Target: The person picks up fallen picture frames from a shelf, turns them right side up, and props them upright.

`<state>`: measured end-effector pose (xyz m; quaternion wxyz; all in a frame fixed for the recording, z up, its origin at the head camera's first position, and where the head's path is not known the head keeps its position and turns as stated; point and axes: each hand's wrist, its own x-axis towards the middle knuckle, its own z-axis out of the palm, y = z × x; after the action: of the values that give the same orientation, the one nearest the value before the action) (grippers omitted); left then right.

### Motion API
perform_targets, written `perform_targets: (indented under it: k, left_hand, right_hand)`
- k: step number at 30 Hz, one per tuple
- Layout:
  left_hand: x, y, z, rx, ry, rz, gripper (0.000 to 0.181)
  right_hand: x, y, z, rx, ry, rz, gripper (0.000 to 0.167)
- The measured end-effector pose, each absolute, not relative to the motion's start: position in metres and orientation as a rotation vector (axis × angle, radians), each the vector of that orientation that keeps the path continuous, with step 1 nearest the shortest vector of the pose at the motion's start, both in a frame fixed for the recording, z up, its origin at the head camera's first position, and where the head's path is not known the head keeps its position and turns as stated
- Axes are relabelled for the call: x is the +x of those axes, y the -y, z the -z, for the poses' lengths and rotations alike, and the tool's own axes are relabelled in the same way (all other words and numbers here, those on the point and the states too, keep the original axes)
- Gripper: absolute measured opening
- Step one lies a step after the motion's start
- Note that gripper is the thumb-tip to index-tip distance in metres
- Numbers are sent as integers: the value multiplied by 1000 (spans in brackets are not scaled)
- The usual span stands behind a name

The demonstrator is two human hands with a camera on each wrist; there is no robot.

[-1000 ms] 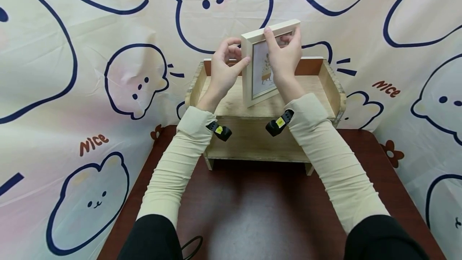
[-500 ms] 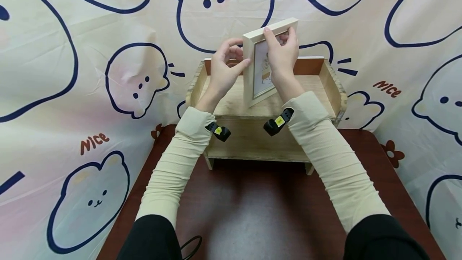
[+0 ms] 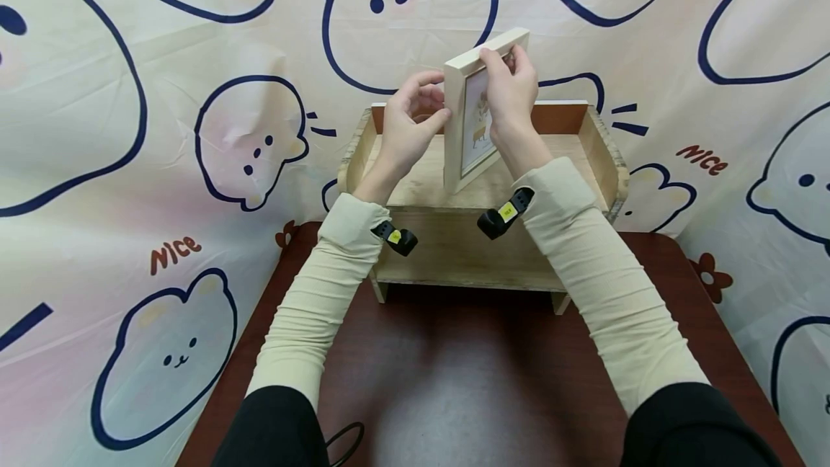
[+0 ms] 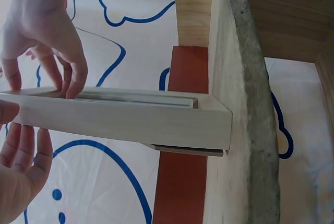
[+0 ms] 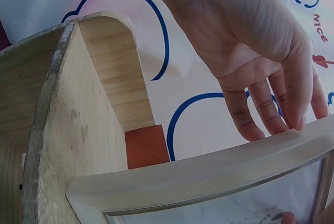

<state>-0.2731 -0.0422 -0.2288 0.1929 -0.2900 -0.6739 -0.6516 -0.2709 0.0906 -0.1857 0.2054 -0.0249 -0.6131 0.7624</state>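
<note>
A cream picture frame (image 3: 456, 135) stands upright, turned at an angle, its lower edge on the top board of a small wooden shelf (image 3: 447, 251). My left hand (image 3: 408, 121) is at its left side, thumb tip on the side edge and fingers behind. In the left wrist view those fingers (image 4: 44, 140) bend against the frame's back. My right hand (image 3: 512, 103) holds the upper right part, its thumb at the top edge. Part of the picture is hidden behind it. A thin flap (image 4: 185, 150) juts from the frame's back.
The shelf has raised side panels (image 3: 603, 157) and a reddish-brown strip (image 3: 559, 119) at the back. Beneath it lies a dark brown table (image 3: 447, 380), with a black cable (image 3: 350, 442) near the front. Patterned cloth (image 3: 227, 34) surrounds the table.
The picture frame has turned more edge-on, its right side swinging away and slightly left, the right hand moving with it. The left hand keeps its place at the left edge. The head view shifts slightly.
</note>
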Motion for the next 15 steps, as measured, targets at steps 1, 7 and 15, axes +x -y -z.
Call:
perform_targets:
  k: [1,7,15]
  left_hand:
    - [-273,42,229,-814,1890,1832,37]
    - [-271,39,229,-804,1894,1846,37]
    - [-271,37,231,-822,1875,1845,36]
  right_hand:
    - [-271,-91,186,-63,1720,-2127,19]
    - [-271,-92,185,-43,1749,-2143,14]
    - [-272,-92,182,-27,1702,-2230,14]
